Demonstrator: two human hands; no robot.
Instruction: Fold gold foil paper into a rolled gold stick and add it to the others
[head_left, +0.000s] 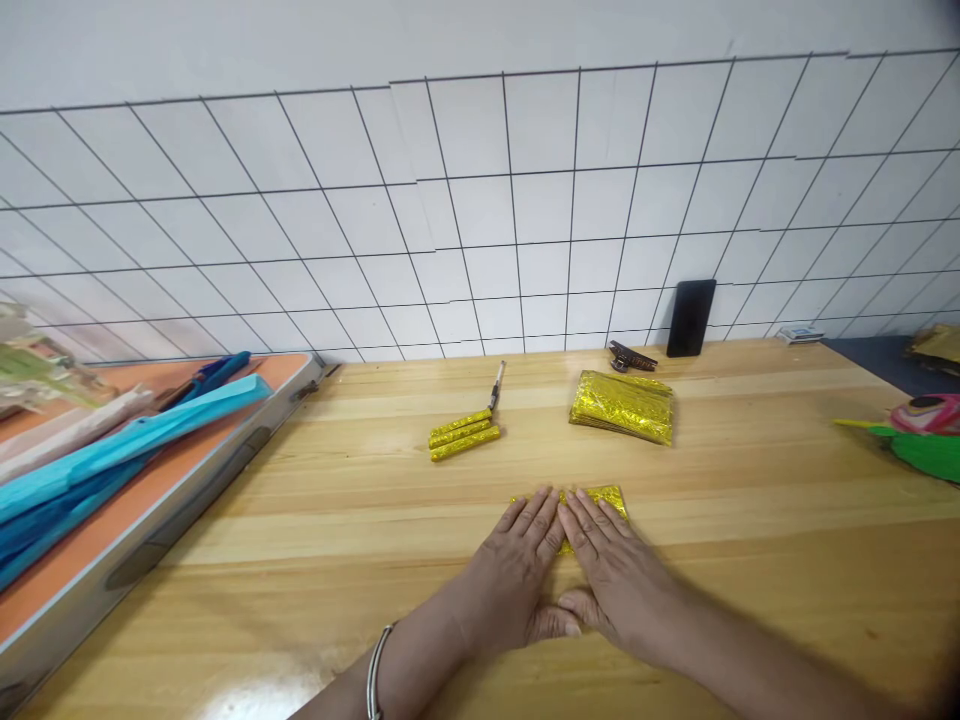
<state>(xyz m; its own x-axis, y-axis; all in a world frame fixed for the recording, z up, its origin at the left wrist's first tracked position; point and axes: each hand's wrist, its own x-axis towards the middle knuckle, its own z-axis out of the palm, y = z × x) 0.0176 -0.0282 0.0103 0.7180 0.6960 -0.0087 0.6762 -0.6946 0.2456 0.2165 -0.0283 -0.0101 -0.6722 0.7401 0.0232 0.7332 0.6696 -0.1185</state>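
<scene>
Both palms press down on a small sheet of shiny gold foil paper lying on the wooden table. My left hand lies flat over its left part, fingers stretched forward, with a bangle on the wrist. Beside it my right hand covers the right part, also flat, and the two thumbs meet near the front. Most of the sheet is hidden under the fingers. Ahead to the left are several rolled gold tubes lying together, with a pen touching or close to them. A stack of gold foil sheets sits ahead to the right.
A dark hair claw clip lies behind the stack, and a black phone leans against the tiled wall. At left, an orange-topped board carries blue rolled paper. A green and pink item is at the right edge.
</scene>
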